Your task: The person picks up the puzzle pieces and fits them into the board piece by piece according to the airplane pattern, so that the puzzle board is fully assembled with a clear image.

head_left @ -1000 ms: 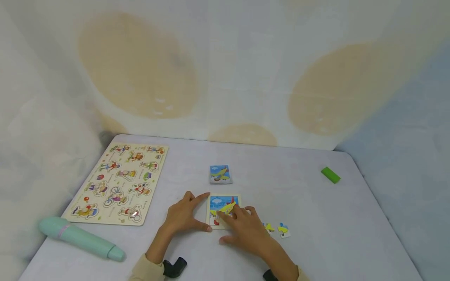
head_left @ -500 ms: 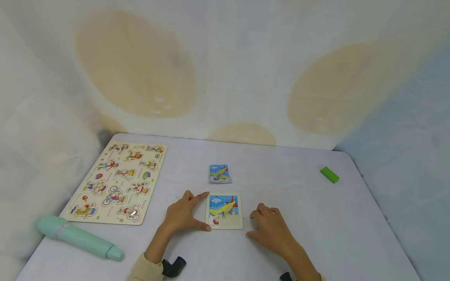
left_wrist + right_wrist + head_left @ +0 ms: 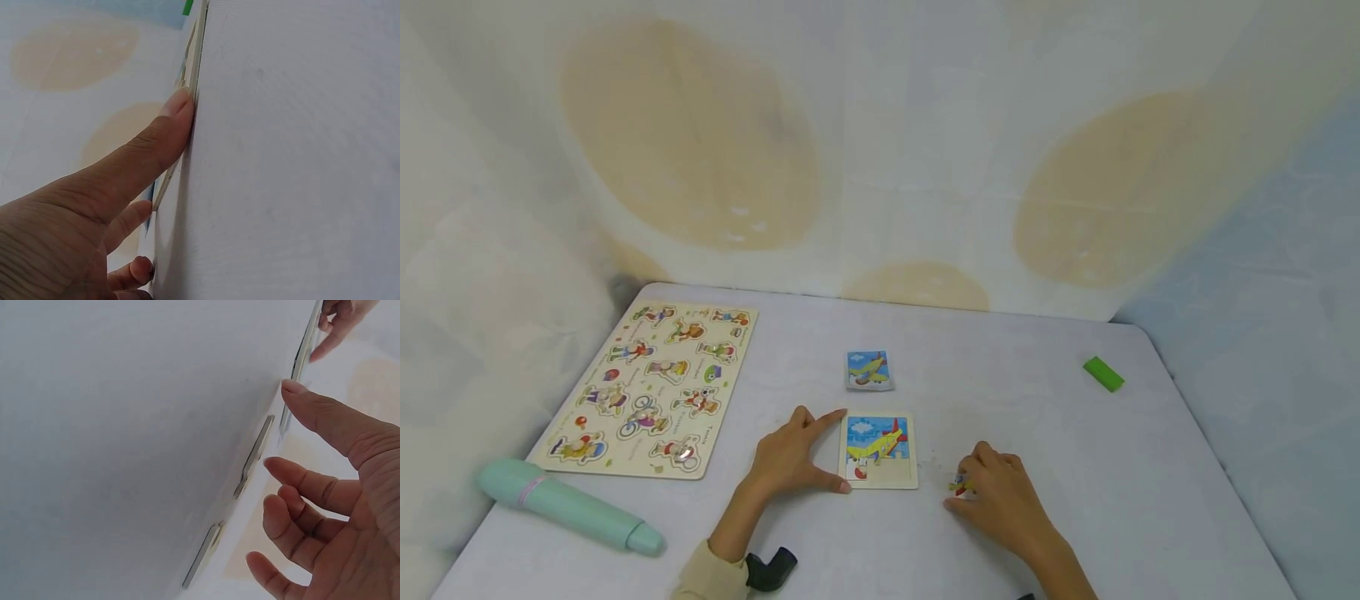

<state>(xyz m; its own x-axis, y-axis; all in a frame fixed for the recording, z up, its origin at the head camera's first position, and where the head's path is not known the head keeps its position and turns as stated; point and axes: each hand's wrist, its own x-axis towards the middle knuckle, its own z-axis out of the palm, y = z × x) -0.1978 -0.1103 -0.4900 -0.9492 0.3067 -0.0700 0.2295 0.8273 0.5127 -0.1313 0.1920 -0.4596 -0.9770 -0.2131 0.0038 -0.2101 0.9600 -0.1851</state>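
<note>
A square jigsaw board with a yellow airplane on blue sky lies at the table's middle; its lower right part shows bare wood. My left hand touches the board's left corners, index fingertip at the far one and thumb at the near one, both fairly straight. To the right, my right hand hovers low over loose jigsaw pieces, thumb and fingers spread apart. One jigsaw piece shows between them. Seen from the right wrist, two pieces lie flat on the table, the nearer one below the fingers.
Behind the board lies a small airplane picture card or stack. A large wooden peg puzzle takes up the left side, with a mint green pen-shaped device before it. A green block lies far right. Curtains enclose the table.
My right hand has left the board and moved right to the loose pieces. The left hand has stayed at the board's corners.
</note>
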